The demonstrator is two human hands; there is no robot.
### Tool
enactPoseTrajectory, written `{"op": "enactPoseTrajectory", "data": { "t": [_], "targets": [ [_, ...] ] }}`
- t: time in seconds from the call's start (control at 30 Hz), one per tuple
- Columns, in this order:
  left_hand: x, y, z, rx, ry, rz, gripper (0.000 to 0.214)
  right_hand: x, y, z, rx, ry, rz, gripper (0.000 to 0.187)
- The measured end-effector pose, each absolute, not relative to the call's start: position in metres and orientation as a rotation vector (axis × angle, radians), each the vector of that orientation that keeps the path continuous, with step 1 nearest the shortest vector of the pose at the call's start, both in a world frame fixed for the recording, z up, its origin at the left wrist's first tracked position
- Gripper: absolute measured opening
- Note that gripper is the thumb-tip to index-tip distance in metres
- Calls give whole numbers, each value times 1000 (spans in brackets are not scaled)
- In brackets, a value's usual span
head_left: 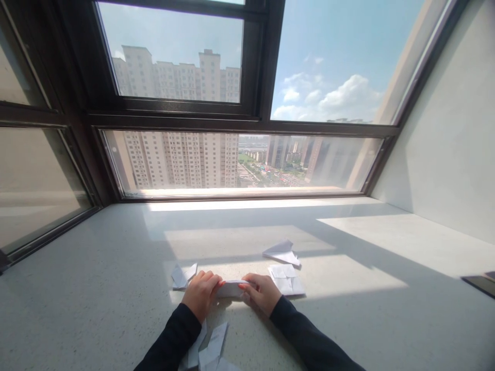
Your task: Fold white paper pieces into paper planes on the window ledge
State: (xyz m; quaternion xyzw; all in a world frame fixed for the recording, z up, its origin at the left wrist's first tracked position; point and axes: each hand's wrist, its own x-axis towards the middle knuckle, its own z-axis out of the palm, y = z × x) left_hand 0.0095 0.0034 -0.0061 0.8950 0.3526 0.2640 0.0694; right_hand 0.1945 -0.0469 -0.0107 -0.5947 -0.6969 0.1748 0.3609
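Between my two hands is a narrow folded strip of white paper [229, 290], held just above the pale sill. My left hand [201, 294] pinches its left end, thumb toward the middle. At the right end, my right hand [262, 292] grips the paper between thumb and fingers. A small folded paper piece [181, 276] lies just beyond my left hand. Next to my right hand rests a flat, squarish folded paper [286, 280], with a paper plane [282, 252] behind it. Several folded paper pieces [212, 348] lie near me, partly hidden by my left sleeve.
The broad speckled white windowsill [367, 319] carries bright sun patches and shadows. Dark window frames [247, 123] rise at the back and left, and a white wall [448, 134] stands on the right. A dark flat object [481, 284] lies at the right edge.
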Motion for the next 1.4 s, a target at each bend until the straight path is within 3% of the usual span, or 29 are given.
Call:
{"op": "enactPoseTrajectory", "data": {
  "t": [0.87,1.03,1.2,1.4],
  "targets": [
    [10,11,-13,2581,1021,833,41,190,-47,-4,-1476,-1596,599,14],
    [7,9,-10,2467,1019,984,42,204,-64,6,-1530,-1596,686,16],
    [8,6,-7,2354,1013,1068,42,241,-109,5,-1786,-1608,945,19],
    [11,10,-12,2359,1000,1093,47,297,-143,7,-2109,-1638,668,15]
  ]
}}
